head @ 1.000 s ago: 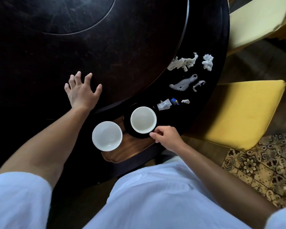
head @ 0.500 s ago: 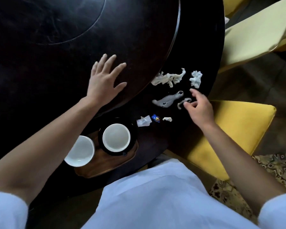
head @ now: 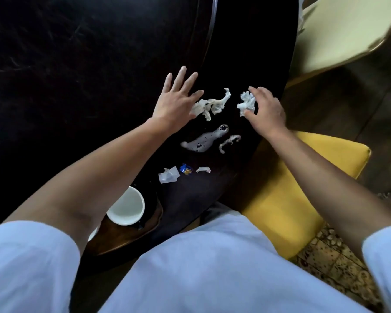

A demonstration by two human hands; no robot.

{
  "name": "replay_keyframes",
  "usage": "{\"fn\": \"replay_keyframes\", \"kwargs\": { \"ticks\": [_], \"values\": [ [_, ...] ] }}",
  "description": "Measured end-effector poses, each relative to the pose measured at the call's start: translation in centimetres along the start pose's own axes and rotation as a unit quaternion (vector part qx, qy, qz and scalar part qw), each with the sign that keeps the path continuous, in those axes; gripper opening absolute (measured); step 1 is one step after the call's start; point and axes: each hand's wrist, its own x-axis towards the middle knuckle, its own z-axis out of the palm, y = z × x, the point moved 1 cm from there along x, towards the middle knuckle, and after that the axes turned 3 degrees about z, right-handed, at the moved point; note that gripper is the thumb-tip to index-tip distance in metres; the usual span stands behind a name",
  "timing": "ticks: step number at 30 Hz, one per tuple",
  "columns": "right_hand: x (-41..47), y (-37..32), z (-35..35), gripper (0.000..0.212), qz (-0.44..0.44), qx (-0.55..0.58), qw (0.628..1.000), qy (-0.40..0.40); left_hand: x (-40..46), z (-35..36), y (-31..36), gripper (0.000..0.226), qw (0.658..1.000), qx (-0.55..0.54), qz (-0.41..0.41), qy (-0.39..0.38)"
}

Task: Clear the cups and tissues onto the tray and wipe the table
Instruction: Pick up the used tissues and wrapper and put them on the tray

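Note:
On the dark round table (head: pixel 88 91) my right hand (head: pixel 265 110) curls around a crumpled white tissue (head: pixel 246 104), fingers touching it where it lies. A long twisted tissue (head: pixel 212 105) lies just left of it; my left hand (head: pixel 175 100) rests flat with spread fingers, its thumb on that tissue's left end. A white cup (head: pixel 127 208) on a black saucer stands on the wooden tray (head: pixel 122 240) at the near edge. My left forearm hides most of a second white cup (head: pixel 92 233).
Two foamy spills (head: pixel 203 140) lie below the tissues. Nearer me are a clear torn wrapper (head: pixel 168 175), a blue wrapper (head: pixel 186 169) and a small white scrap (head: pixel 203 169). A yellow chair seat (head: pixel 298 188) stands right of the table, a pale one (head: pixel 339 30) beyond it.
My right hand left the saucer, crossed the spills and reached the crumpled tissue. My left hand slid right to the long tissue. The view shifted right, leaving the tray lower left.

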Motion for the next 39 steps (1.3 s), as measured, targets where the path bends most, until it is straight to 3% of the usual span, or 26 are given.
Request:
{"fn": "replay_keyframes", "kwargs": {
  "ticks": [7, 12, 15, 24, 33, 39],
  "values": [
    [0.7, 0.3, 0.9, 0.059, -0.008, -0.027, 1.0, -0.01, 1.8, 0.6, 0.7, 0.055, 0.998, 0.052, 0.009, -0.042],
    [0.8, 0.5, 1.4, 0.051, -0.005, -0.046, 0.999, 0.005, 2.2, 1.7, 1.0, 0.019, 0.995, 0.069, -0.004, -0.066],
    [0.8, 0.6, 1.6, 0.043, 0.002, -0.038, 0.999, 0.027, 2.2, 2.1, 0.9, 0.009, 0.996, 0.064, -0.004, -0.062],
    [0.5, 0.1, 1.8, 0.031, 0.023, -0.031, 0.999, 0.018, 1.3, 1.4, 1.0, 0.022, 0.996, -0.083, -0.021, 0.033],
    [-0.6, 0.3, 2.0, 0.019, 0.041, 0.029, 0.998, 0.036, -1.7, 0.7, 0.0, 0.024, 0.965, -0.184, -0.078, 0.168],
    [-2.2, -0.1, 2.1, 0.018, 0.033, 0.089, 0.994, 0.052, -3.9, -0.5, -0.4, 0.025, 0.938, -0.246, -0.123, 0.213]
  ]
}}
